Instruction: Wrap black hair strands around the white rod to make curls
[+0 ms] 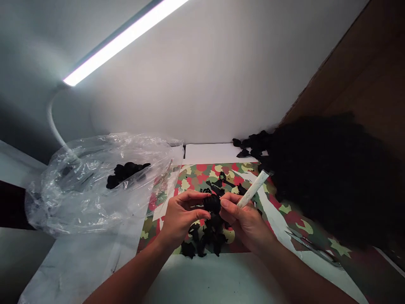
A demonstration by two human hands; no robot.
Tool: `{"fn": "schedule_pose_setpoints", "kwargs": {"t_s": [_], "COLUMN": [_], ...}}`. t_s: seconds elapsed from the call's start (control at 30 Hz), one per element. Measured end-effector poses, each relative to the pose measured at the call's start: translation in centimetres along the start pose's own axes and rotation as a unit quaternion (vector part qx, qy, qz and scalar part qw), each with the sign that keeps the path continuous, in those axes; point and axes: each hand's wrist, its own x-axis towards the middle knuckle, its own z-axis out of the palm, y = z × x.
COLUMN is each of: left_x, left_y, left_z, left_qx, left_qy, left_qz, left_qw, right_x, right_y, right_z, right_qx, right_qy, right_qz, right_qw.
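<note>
My left hand (183, 211) pinches a small rounded black piece (211, 203) between thumb and fingertips. A slim tool with a whitish, wrapped-looking handle (253, 190) sits in my right hand (242, 215), gripped like a pen. Its working end is hidden by the fingers, close against the black piece. Black scraps (209, 236) lie below and behind my hands on a camouflage-patterned sheet (167, 228).
A clear plastic bag (88, 202) on the left holds black pieces (125, 173). To the right rises a large black heap (325, 177) against brown cardboard (363, 71). Metal scissors (313, 247) lie at the right. A bright lamp (126, 42) hangs above.
</note>
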Motion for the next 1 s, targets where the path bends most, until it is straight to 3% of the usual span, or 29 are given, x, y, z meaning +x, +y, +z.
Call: {"fn": "schedule_pose_setpoints", "kwargs": {"t_s": [0.1,0.2,0.33,0.43,0.53,0.63,0.7,0.77,0.9,1.0], "left_x": [0.0,0.1,0.4,0.5,0.2,-0.1,-0.3,-0.3,-0.1,0.1], "left_y": [-0.1,-0.4,-0.8,-1.0,-1.1,-1.0,-0.8,-0.8,-0.9,-1.0], "left_z": [-0.2,-0.7,-1.2,-1.2,-1.0,-0.8,-0.6,-0.5,-0.5,-0.6], "left_qx": [0.012,0.027,0.053,0.078,0.150,0.241,0.255,0.220,0.097,0.048], "left_qy": [-0.003,-0.010,-0.026,-0.051,-0.045,-0.031,-0.031,-0.036,-0.060,-0.052], "left_qz": [-0.002,-0.010,-0.034,-0.042,0.058,0.187,0.210,0.168,0.022,-0.013], "left_qw": [1.000,1.000,0.998,0.995,0.986,0.952,0.943,0.960,0.993,0.997], "right_x": [0.0,0.1,0.1,0.0,-0.1,-0.1,0.0,0.2,0.3,0.2], "right_y": [0.1,0.0,-0.3,-0.5,-0.5,-0.2,0.0,0.3,0.5,0.4], "right_z": [-0.1,-0.1,0.2,0.4,0.5,0.4,0.2,0.1,0.0,0.1], "right_qx": [-0.016,-0.117,-0.299,-0.354,-0.323,-0.254,-0.214,-0.173,-0.098,-0.065], "right_qy": [0.001,-0.013,0.004,0.021,0.028,0.045,0.043,0.036,0.030,0.034], "right_qz": [-0.003,-0.028,-0.111,-0.174,-0.149,-0.087,-0.056,-0.029,0.004,0.020], "right_qw": [1.000,0.993,0.948,0.919,0.934,0.962,0.974,0.984,0.995,0.997]}}
